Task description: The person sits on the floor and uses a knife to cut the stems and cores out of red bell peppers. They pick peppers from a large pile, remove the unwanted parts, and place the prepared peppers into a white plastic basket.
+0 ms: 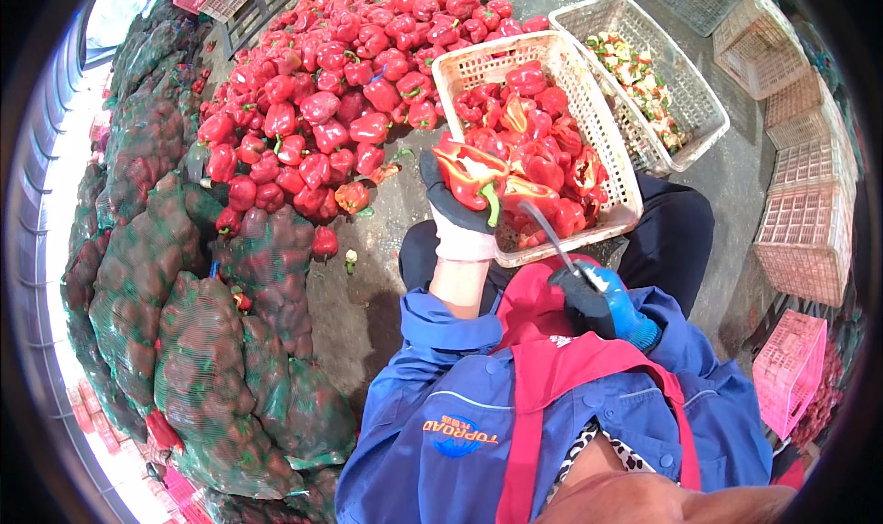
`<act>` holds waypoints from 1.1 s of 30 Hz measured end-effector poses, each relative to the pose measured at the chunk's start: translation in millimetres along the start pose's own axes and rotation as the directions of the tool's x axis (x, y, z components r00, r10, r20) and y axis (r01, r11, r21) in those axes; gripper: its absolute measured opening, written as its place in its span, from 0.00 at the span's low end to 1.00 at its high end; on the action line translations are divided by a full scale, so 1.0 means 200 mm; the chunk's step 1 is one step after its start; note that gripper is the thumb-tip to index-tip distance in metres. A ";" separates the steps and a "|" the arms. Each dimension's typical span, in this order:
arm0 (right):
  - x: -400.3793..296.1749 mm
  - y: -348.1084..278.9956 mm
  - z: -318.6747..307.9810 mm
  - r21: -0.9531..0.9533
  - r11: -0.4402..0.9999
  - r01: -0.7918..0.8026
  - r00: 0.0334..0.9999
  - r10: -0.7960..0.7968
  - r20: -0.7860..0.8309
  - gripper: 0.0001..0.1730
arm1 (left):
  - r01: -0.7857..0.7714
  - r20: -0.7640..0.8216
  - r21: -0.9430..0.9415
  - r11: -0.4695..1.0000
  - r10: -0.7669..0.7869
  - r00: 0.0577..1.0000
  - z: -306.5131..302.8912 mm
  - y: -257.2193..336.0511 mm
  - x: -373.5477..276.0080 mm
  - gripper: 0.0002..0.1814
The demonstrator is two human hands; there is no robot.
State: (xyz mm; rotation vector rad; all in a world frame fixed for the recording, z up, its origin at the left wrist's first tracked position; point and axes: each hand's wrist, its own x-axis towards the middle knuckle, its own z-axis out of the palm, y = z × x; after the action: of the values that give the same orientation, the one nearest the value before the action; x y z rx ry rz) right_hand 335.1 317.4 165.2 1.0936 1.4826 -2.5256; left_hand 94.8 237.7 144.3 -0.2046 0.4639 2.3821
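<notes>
My left hand (448, 203), in a black-palmed glove with a pale pink cuff, holds a cut-open red bell pepper (469, 169). Its pale inside faces up and its green stem points toward me. Another cut pepper piece (530, 194) is just right of it; whether the two are joined, I cannot tell. My right hand (607, 303), in a blue and black glove, grips a knife (548, 231) with a narrow blade pointing up and left. Beneath the blade tip, a white plastic crate (621, 169) stands between my knees, with cut red peppers (545, 145) in it.
A large heap of whole red peppers (331, 103) lies on the concrete floor ahead. Another white crate (703, 121) holds pepper cores and trimmings (631, 76). Green mesh sacks (200, 372) line the left side. Stacked crates (804, 227) and a pink crate (786, 372) stand right.
</notes>
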 end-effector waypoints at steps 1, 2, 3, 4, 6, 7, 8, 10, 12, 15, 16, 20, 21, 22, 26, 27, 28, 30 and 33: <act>0.00 -0.04 0.04 -0.046 0.998 0.030 0.995 -0.035 -0.097 0.11 | 0.010 -0.042 0.060 0.998 -0.007 0.999 0.00 -0.01 -0.02 0.23; -0.01 -0.14 0.05 -0.520 0.779 0.349 0.909 -0.417 -0.014 0.19 | 0.022 -0.085 0.119 0.993 -0.012 0.996 0.01 -0.05 -0.06 0.20; 0.04 -0.25 0.07 -0.726 0.270 0.632 0.615 -0.745 0.259 0.28 | 0.038 -0.131 0.172 0.984 -0.016 0.991 0.03 -0.09 -0.11 0.18; 0.07 -0.34 0.12 -0.723 0.186 0.665 0.570 -0.752 0.332 0.30 | 0.114 -0.177 0.246 0.962 -0.071 0.982 0.14 -0.13 -0.21 0.16; 0.11 -0.35 0.11 -0.714 0.119 0.690 0.560 -0.713 0.422 0.34 | 0.206 -0.160 0.194 0.959 -0.176 0.971 0.16 -0.25 -0.29 0.20; 0.14 -0.31 0.07 -0.738 0.121 0.664 0.607 -0.664 0.437 0.33 | 0.270 -0.163 0.277 0.922 -0.232 0.959 0.19 -0.27 -0.34 0.21; 0.15 -0.27 0.05 -0.743 0.196 0.641 0.652 -0.649 0.391 0.32 | 0.236 -0.140 0.398 0.887 -0.195 0.971 0.18 -0.28 -0.32 0.21; 0.18 -0.24 0.06 -0.565 0.568 0.598 0.774 -0.592 0.224 0.28 | 0.156 -0.106 0.624 0.766 -0.115 0.988 0.11 -0.28 -0.31 0.20; 0.19 -0.33 0.10 -0.302 0.896 0.325 0.945 -0.297 0.136 0.23 | 0.244 -0.033 0.546 0.801 -0.271 0.962 -0.04 -0.27 -0.24 0.19; 0.20 -0.46 0.11 -0.192 0.961 0.197 0.968 -0.161 0.191 0.19 | 0.365 0.024 0.468 0.805 -0.424 0.905 0.04 -0.17 -0.20 0.20; 0.21 -0.43 0.09 -0.114 0.981 0.155 0.980 -0.139 0.142 0.18 | -0.158 0.296 0.844 0.512 -0.201 0.934 0.07 -0.17 -0.20 0.16; 0.30 -0.33 -0.04 0.029 0.965 0.262 0.918 -0.259 0.300 0.17 | 0.398 -0.016 0.490 0.776 -0.449 0.893 0.05 -0.21 -0.13 0.13; 0.34 -0.28 -0.06 -0.045 0.829 0.558 0.781 -0.506 0.367 0.16 | 0.508 -0.072 0.328 0.796 -0.516 0.854 0.04 -0.20 -0.14 0.12; 0.36 -0.24 -0.07 -0.069 0.626 0.777 0.597 -0.698 0.394 0.15 | 0.353 0.005 0.504 0.788 -0.411 0.912 0.07 -0.19 -0.16 0.12; 0.31 -0.38 -0.22 -0.276 0.787 0.552 0.808 -0.423 0.410 0.17 | -0.409 0.419 0.908 0.092 -0.212 0.883 -0.23 -0.13 -0.03 0.23; 0.32 -0.44 -0.32 -0.270 0.798 0.539 0.838 -0.474 0.270 0.19 | -0.298 0.296 0.955 0.012 -0.150 0.943 -0.15 -0.12 -0.04 0.32; 0.37 -0.52 -0.45 -0.287 0.776 0.561 0.826 -0.547 0.135 0.21 | -0.160 0.155 0.985 -0.062 -0.072 0.985 -0.05 -0.10 -0.06 0.40; 0.53 -0.77 -0.83 -0.392 0.672 0.629 0.717 -0.696 -0.042 0.25 | -0.082 0.067 0.968 -0.235 -0.070 0.995 0.08 -0.05 -0.08 0.50; 0.70 -0.92 -1.28 -0.435 0.628 0.645 0.681 -0.731 -0.047 0.25 | -0.290 0.244 0.911 -0.292 -0.184 0.952 0.14 0.15 -0.02 0.44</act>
State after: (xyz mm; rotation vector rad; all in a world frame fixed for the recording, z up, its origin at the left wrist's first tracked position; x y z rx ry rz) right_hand 307.9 660.5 146.4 0.8494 2.7912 -2.3136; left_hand 77.2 225.0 179.5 1.0251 2.1604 1.1270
